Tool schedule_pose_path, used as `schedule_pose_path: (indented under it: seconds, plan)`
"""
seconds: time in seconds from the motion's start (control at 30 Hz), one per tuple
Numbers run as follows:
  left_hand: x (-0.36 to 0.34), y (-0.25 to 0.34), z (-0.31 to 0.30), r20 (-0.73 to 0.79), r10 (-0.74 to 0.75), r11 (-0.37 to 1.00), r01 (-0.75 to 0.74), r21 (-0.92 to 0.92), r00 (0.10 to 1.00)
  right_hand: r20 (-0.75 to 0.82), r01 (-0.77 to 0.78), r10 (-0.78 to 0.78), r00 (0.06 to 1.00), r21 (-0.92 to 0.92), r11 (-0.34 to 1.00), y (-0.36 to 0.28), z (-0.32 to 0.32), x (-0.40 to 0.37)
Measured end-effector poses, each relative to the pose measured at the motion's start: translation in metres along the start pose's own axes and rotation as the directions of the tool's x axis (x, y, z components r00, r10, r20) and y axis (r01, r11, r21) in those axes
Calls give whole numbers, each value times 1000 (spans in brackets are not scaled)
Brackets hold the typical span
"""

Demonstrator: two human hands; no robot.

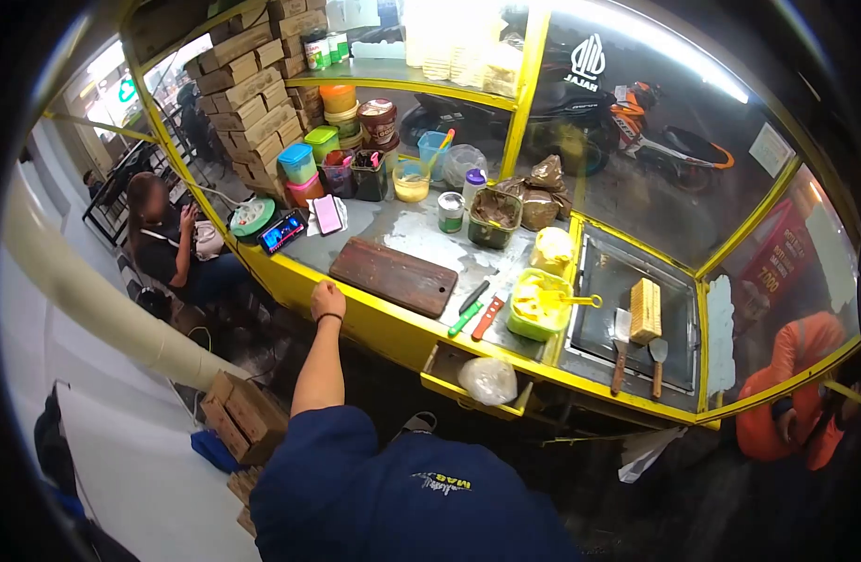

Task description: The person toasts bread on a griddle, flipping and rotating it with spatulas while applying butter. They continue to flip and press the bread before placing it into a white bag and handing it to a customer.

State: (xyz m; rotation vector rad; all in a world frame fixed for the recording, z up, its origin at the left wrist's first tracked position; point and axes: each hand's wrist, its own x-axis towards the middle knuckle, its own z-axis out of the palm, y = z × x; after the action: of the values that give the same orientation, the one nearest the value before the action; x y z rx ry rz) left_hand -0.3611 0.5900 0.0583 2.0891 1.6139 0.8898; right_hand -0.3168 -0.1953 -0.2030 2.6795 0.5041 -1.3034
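Cutting board (394, 274), a dark, worn wooden rectangle, lies flat on the grey metal counter (404, 230), at 2 o'clock from the left hand (327, 300). Its fingers are curled shut on the glossy yellow rim (374, 321).

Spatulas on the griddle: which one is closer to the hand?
The left spatula, lying just left of the wooden block. The right spatula lies below the block's right side, farther from the left hand.
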Motion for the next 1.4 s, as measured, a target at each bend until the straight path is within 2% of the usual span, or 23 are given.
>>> schedule_pose_path:
  seconds: [0.13, 0.23, 0.3, 0.37, 0.4, 0.43, 0.47, 0.5, 0.53, 0.63, 0.73, 1.07, 1.27, 1.3, 1.33, 1.4]
  plan:
    - [102, -16, 19, -30, 121, 992, -120, 40, 992, -15, 21, -21, 1000, -10, 1000, -52, 3, 0]
    - [150, -23, 33, 88, 80, 996, -83, 30, 993, -38, 46, -48, 998, -44, 998, -82, 7, -7]
    - [172, -29, 40, 145, 115, 992, -122, 42, 983, -64, 83, -89, 994, -85, 993, -98, 19, -6]
    - [195, -34, 50, 207, 121, 990, -134, 50, 971, -182, 172, -196, 964, -140, 975, -104, 45, 5]
    - [207, -34, 55, 206, 142, 987, -155, 46, 968, -144, 203, -224, 964, -147, 968, -117, 18, -11]
    - [215, -31, 56, 207, 160, 984, -172, 43, 965, -134, 184, -153, 979, 256, 949, -121, 9, -20]
    - [223, -27, 56, 208, 176, 982, -187, 39, 962, -94, 114, -97, 991, 200, 973, -133, 2, -27]
    - [233, -24, 57, 298, 128, 984, -158, 79, 946, -44, 31, -27, 999, 89, 996, -143, -4, -29]
    - [240, -20, 59, 327, 103, 982, -149, 119, 939, -17, -12, 13, 1000, 43, 999, -149, -6, -33]
    - [258, 1, 59, 413, 26, 952, -149, 268, 910, 18, -69, 70, 997, -14, 997, -162, -15, -38]
    - [267, 16, 56, 427, -65, 940, -87, 328, 902, 31, -96, 98, 995, -53, 994, -172, -20, -40]
    - [273, 18, 59, 407, -76, 931, -82, 356, 910, 56, -146, 154, 986, -134, 980, -177, -9, -44]
    - [271, 16, 59, 384, -33, 930, -112, 349, 923, 47, -133, 144, 988, -189, 973, -158, 23, -38]
    - [265, 14, 59, 315, 10, 947, -110, 302, 949, 54, -116, 131, 990, -212, 970, -162, 19, -40]
    - [255, 10, 58, 243, 47, 960, -111, 257, 969, 5, -164, 168, 986, -190, 968, -161, 16, -49]
    - [233, 4, 54, 92, 116, 978, -130, 161, 989, 82, -150, 171, 982, -210, 966, -169, 1, -64]
